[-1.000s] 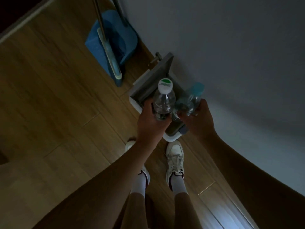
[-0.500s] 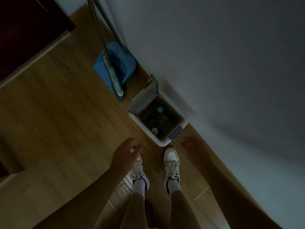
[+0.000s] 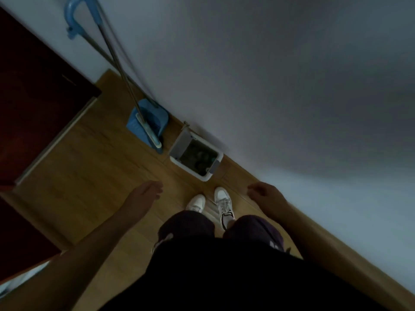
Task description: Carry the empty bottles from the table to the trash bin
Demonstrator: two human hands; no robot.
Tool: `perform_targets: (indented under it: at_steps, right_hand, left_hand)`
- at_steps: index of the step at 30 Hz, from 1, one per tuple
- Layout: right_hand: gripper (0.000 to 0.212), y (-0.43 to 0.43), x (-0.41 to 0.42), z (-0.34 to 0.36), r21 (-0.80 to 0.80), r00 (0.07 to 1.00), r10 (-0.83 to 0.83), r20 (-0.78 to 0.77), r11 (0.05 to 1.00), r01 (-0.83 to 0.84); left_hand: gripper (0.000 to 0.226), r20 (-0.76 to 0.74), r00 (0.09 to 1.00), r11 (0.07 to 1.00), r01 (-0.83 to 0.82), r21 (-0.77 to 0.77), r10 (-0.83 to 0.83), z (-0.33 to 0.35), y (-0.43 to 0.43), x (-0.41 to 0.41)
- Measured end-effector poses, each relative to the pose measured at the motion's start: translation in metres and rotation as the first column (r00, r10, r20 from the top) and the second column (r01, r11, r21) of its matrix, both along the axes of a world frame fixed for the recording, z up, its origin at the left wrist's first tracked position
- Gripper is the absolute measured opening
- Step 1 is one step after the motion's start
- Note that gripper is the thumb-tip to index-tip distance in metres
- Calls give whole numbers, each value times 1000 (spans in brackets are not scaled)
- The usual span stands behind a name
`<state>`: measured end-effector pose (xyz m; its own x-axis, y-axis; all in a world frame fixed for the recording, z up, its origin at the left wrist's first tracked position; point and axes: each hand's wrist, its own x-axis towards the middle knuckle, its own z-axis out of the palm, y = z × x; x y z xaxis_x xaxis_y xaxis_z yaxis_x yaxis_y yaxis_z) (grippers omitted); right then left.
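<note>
Both hands are empty now. A sec ago each one held a bottle right over the trash bin (image 3: 217, 163), and now the bottles are gone from the hands. The left hand (image 3: 147, 193) sits mid-left of the frame, fingers loose & a bit curled, gripping nothing. The right hand (image 3: 263, 191) is mid-right, also loosely curled, nothing in it.

The bin is in the middle of the frame, on the wood floor (image 3: 85, 176), right up against the wall (image 3: 269, 86). Its lid is flipped up on the left side, so it's open. Inside it's dark, w/ some round shapes (image 3: 198, 157) that are prob the bottles, but it's too dim to be sure.

The person also stands taller & a bit back, white shoes (image 3: 211, 204) just below the bin. A blue dustpan (image 3: 157, 123) & broom lean on the wall, upper left of the bin.

So this load looks dropped in. No desk in view, so can't tell if more bottles wait there. If so, next is a walk back for them
</note>
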<state>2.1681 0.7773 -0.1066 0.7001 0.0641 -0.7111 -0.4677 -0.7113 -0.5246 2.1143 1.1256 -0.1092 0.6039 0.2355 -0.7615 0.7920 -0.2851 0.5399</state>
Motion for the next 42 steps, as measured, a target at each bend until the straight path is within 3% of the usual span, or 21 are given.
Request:
perform_targets:
  at_steps: [4, 7, 9, 11, 14, 17, 19, 27, 34, 42]
  right_hand:
    - [27, -6, -38, 32, -12, 982, -178, 61, 984, 179]
    - [17, -8, -73, 42, -3, 941, -327, 87, 945, 328]
    - [8, -12, -104, 47, 26, 884, -458, 90, 889, 458]
    - [17, -17, -136, 49, 28, 819, -566, 90, 824, 566]
    - [12, -32, -190, 51, 45, 675, -736, 48, 677, 735]
    - [8, -48, -247, 47, 43, 472, -881, 13, 472, 880]
    - [9, -56, -286, 43, 42, 330, -944, -6, 330, 943]
    - [25, -83, -395, 19, 37, -79, -993, -89, -83, 996]
    - [20, -142, -429, 27, 65, -215, -974, -75, -220, 973]
    - [21, -235, -457, 34, 87, -380, -924, -37, -382, 920]
  left_hand:
    - [30, 37, 996, 997, 80, 11, -80, 22, 10, 8]
    - [38, -6, 970, 968, 242, 69, -243, 30, 10, 15]
    - [37, -13, 939, 935, 343, 90, -344, 35, 1, 25]
    - [38, -23, 898, 896, 439, 63, -439, 36, -9, 34]
    - [63, -39, 822, 822, 569, 33, -568, 23, -33, 51]
    - [32, -44, 671, 667, 741, 75, -741, 40, -93, 62]
    - [27, -23, 592, 588, 804, 84, -806, 42, -135, 65]
    - [23, 53, 270, 275, 940, 202, -961, 36, -286, 75]
    - [23, 29, 77, 81, 969, 233, -997, 28, -396, 66]
    - [28, -72, -105, -115, 982, 149, -992, -12, -577, 36]
